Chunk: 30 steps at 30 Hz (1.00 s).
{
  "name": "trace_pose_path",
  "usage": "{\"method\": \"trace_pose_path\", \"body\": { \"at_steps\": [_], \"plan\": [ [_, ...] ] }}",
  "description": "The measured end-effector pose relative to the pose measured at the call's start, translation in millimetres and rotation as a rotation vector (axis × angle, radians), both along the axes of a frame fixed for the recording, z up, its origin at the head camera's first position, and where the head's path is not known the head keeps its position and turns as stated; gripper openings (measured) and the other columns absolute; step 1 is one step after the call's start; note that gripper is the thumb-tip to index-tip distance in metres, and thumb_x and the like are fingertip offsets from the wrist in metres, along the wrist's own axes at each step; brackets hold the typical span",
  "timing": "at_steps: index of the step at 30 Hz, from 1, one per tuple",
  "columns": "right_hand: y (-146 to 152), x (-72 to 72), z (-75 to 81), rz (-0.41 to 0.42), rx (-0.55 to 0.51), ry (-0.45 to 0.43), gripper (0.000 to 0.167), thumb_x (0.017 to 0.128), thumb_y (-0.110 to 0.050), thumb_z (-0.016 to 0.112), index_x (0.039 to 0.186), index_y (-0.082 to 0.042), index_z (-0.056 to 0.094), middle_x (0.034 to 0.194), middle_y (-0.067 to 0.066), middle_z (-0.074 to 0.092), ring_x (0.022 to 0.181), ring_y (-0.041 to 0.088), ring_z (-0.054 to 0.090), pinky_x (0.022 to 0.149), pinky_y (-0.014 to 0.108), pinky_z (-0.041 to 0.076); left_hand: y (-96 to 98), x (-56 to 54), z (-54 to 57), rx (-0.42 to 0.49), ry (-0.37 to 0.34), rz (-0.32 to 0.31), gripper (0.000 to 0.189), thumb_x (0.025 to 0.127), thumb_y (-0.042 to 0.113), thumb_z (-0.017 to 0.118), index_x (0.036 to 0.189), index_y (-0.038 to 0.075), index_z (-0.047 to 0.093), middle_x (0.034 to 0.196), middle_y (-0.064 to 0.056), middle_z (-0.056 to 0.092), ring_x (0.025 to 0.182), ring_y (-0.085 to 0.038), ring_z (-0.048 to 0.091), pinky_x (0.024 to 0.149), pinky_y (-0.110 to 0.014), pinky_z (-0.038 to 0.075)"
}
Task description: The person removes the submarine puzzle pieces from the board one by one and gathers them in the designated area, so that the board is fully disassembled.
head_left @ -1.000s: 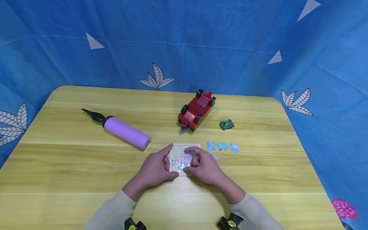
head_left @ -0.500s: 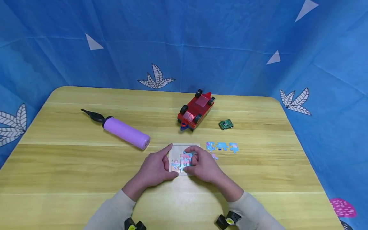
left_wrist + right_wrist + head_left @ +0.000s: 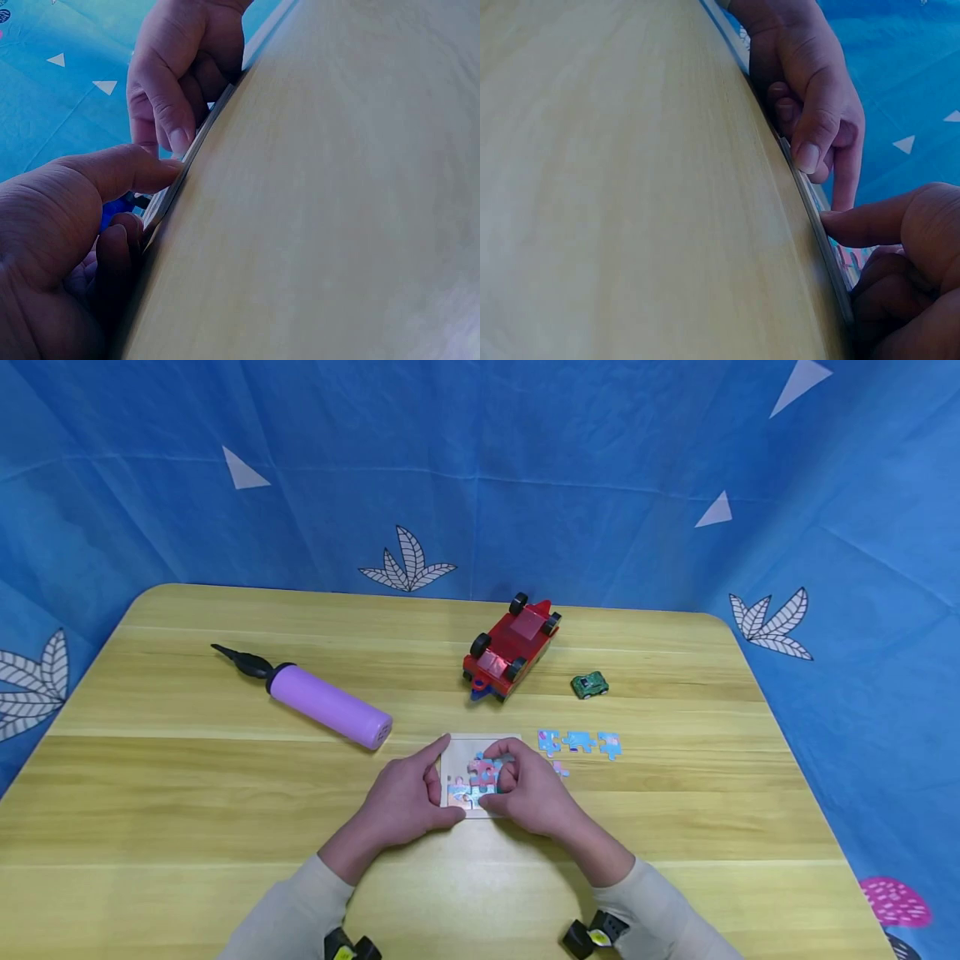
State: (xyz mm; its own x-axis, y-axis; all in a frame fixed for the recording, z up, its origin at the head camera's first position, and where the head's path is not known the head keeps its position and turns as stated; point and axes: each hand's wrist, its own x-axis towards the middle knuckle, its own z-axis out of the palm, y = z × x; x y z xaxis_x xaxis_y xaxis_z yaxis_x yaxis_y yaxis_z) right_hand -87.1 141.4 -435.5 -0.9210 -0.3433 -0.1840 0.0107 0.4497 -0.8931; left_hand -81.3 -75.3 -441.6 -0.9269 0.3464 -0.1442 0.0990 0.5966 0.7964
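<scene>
A small white puzzle board lies on the wooden table with interlocking pieces in its lower part. My left hand grips its left side, index finger at the upper left corner and thumb at the near edge. Over the right side, my right hand spans pieces between curled index finger and thumb; its palm hides the board's right part. A pink puzzle piece sits slightly askew by the index finger. A pale corner piece lies at lower left. In both wrist views the board is seen nearly edge-on.
Loose blue puzzle pieces lie right of the board, with a pink one by my right hand. Beyond are an overturned red toy car, a small green toy car and a purple hand pump. A blue cloth hangs behind.
The pink puzzle piece has shifted slightly left and turned out of line with the pieces below it. My right index finger has moved a little; the left hand holds still.
</scene>
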Motion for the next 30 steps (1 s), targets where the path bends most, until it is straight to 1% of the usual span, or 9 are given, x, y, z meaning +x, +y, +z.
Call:
{"method": "trace_pose_path", "body": {
  "at_steps": [8,17,21,24,28,30],
  "plan": [
    [-0.3,0.4,0.3,0.013,0.012,0.014,0.046,0.08,0.001,0.079,0.121,-0.007,0.061,0.057,-0.004,0.04,0.049,0.012,0.036,0.053,0.026,0.032,-0.2,0.1,0.7,0.003,-0.001,0.001,0.101,0.07,0.026,0.091,0.153,0.003,0.038,0.07,0.006,0.055,0.057,-0.011,0.05,0.058,-0.029,0.042],
    [0.3,0.7,-1.2,0.013,0.042,0.031,0.037,0.083,-0.004,0.079,0.117,-0.01,0.065,0.058,-0.004,0.041,0.051,0.012,0.037,0.055,0.029,0.034,-0.1,-0.3,0.0,0.007,0.012,-0.001,0.101,0.07,0.026,0.091,0.153,0.003,0.038,0.069,0.006,0.055,0.057,-0.011,0.049,0.059,-0.029,0.042],
    [-0.3,0.4,-0.7,0.014,0.051,0.037,0.038,0.081,-0.007,0.082,0.115,-0.011,0.065,0.058,-0.004,0.041,0.052,0.011,0.037,0.056,0.029,0.034,-0.1,-0.3,-0.9,0.005,0.008,0.0,0.101,0.07,0.026,0.091,0.153,0.003,0.038,0.069,0.006,0.055,0.057,-0.011,0.049,0.058,-0.029,0.042],
    [0.0,0.3,-0.1,0.025,0.043,0.032,0.041,0.08,-0.005,0.082,0.116,-0.01,0.065,0.058,-0.005,0.04,0.052,0.011,0.036,0.056,0.028,0.034,0.0,-0.1,-1.3,0.001,0.002,0.003,0.101,0.07,0.026,0.091,0.153,0.004,0.038,0.069,0.006,0.055,0.057,-0.012,0.049,0.057,-0.029,0.041],
    [1.1,0.0,0.2,0.048,0.016,0.026,0.041,0.081,0.002,0.076,0.119,-0.007,0.064,0.057,-0.005,0.037,0.051,0.011,0.033,0.059,0.028,0.035,0.0,0.2,-1.3,-0.003,-0.001,0.006,0.101,0.07,0.026,0.092,0.153,0.004,0.038,0.069,0.006,0.055,0.056,-0.012,0.049,0.057,-0.029,0.041],
    [1.5,-0.2,0.3,0.053,0.012,0.029,0.039,0.082,0.003,0.073,0.119,-0.007,0.064,0.057,-0.005,0.037,0.05,0.011,0.033,0.059,0.028,0.035,0.0,0.0,-1.6,0.001,-0.001,0.008,0.101,0.07,0.026,0.092,0.153,0.004,0.038,0.069,0.006,0.055,0.056,-0.012,0.049,0.057,-0.029,0.041]
  ]
}}
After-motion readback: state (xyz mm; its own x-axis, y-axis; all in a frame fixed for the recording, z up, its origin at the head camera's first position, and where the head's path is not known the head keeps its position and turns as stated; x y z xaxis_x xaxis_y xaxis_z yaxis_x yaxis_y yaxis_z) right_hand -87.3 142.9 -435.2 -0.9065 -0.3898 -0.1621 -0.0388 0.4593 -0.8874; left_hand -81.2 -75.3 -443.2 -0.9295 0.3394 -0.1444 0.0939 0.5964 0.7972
